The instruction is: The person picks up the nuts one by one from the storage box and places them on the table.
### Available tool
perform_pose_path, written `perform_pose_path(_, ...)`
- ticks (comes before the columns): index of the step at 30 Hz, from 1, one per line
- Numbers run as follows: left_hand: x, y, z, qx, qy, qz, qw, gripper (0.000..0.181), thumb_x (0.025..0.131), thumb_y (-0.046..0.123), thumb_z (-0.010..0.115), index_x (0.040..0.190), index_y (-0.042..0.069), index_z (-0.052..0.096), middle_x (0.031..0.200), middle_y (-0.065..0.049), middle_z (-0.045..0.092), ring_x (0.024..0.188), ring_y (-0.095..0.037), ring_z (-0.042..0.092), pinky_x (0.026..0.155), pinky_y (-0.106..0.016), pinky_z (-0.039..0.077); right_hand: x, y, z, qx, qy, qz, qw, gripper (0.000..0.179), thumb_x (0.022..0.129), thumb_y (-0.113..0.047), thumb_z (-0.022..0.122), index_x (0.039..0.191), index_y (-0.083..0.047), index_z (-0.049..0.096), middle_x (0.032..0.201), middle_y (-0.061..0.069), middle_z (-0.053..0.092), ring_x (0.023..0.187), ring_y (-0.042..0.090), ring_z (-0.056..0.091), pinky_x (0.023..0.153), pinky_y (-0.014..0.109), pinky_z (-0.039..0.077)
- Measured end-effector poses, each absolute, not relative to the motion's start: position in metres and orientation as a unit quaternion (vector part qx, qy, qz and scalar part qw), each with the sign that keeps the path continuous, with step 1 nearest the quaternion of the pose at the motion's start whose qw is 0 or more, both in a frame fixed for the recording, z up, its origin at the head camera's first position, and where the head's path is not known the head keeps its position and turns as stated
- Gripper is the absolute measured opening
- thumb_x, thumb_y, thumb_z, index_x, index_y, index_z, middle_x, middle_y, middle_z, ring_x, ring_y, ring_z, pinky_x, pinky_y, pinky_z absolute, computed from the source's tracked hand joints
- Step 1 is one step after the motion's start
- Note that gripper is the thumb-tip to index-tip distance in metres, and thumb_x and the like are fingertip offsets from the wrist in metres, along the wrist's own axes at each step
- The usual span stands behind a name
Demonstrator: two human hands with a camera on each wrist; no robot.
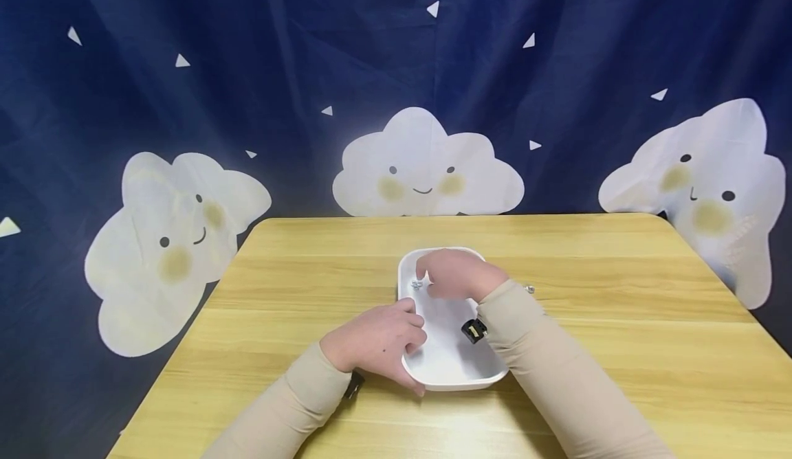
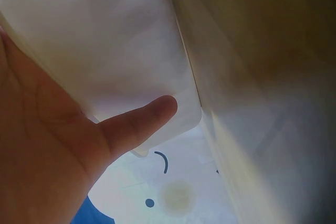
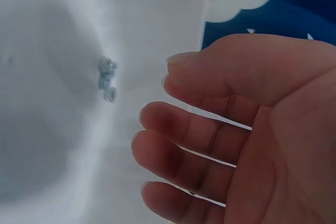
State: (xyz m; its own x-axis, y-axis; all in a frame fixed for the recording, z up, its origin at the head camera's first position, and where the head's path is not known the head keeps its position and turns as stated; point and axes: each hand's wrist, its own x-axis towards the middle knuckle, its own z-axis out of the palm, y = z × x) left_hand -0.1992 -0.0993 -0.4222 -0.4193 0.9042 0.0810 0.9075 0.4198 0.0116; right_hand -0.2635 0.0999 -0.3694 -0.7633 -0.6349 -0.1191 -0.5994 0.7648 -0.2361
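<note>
A white rounded-rectangular tray (image 1: 442, 352) rests on the table. My left hand (image 1: 380, 339) grips its left rim, fingers curled over the edge; the left wrist view shows the thumb (image 2: 139, 121) against the tray's outside. Inside the tray, toward its far left, lie small shiny metal pieces (image 1: 417, 284), clustered near the wall in the right wrist view (image 3: 106, 77); their exact kind is too blurred to tell. Over them reaches my right hand (image 1: 454, 275), its fingers bent and the thumb close to the index fingertip. Nothing shows between those fingertips, which stand apart from the pieces.
Another small shiny piece (image 1: 529, 288) lies on the wooden table (image 1: 619, 321) right of the tray, beside the right sleeve. Beyond the table's far edge hangs a dark blue curtain (image 1: 297, 88) with cloud prints. A black wrist camera (image 1: 474, 330) sits under the right wrist.
</note>
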Motion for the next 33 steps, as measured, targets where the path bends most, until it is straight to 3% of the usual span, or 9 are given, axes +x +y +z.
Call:
perform_pose_path(8,-0.200,-0.098,-0.424,-0.544,-0.838,-0.023,0.036,0.063,0.063,0.079,0.075,0.066,0.025,0.042,0.072,0.015,0.037,0.080,-0.010,0.037,0.062,-0.018,0.030,-0.269,0.096,-0.392,-0.334,0.930,-0.109,0.105,0.029,0.088,-0.005,0.067,0.116,-0.008,0.072,0.096,0.003,0.069,0.078,0.016,0.056,0.078,0.034,0.048)
perform_pose_path(17,-0.201,-0.098,-0.424,-0.541,-0.840,-0.023,0.030,0.063,0.063,0.077,0.076,0.066,0.025,0.041,0.072,0.015,0.037,0.081,-0.010,0.036,0.061,-0.019,0.030,-0.270,0.095,-0.401,-0.352,0.922,-0.116,0.110,0.036,0.085,-0.004,0.068,0.121,-0.007,0.070,0.104,0.005,0.072,0.087,0.017,0.061,0.089,0.036,0.049)
perform_pose_path(33,-0.200,-0.098,-0.422,-0.537,-0.842,-0.021,0.033,0.063,0.062,0.078,0.076,0.066,0.025,0.042,0.071,0.015,0.037,0.081,-0.010,0.037,0.060,-0.018,0.030,-0.271,0.090,-0.405,-0.333,0.931,-0.106,0.110,0.032,0.083,0.000,0.066,0.111,-0.014,0.072,0.100,0.000,0.068,0.082,0.014,0.057,0.079,0.032,0.048)
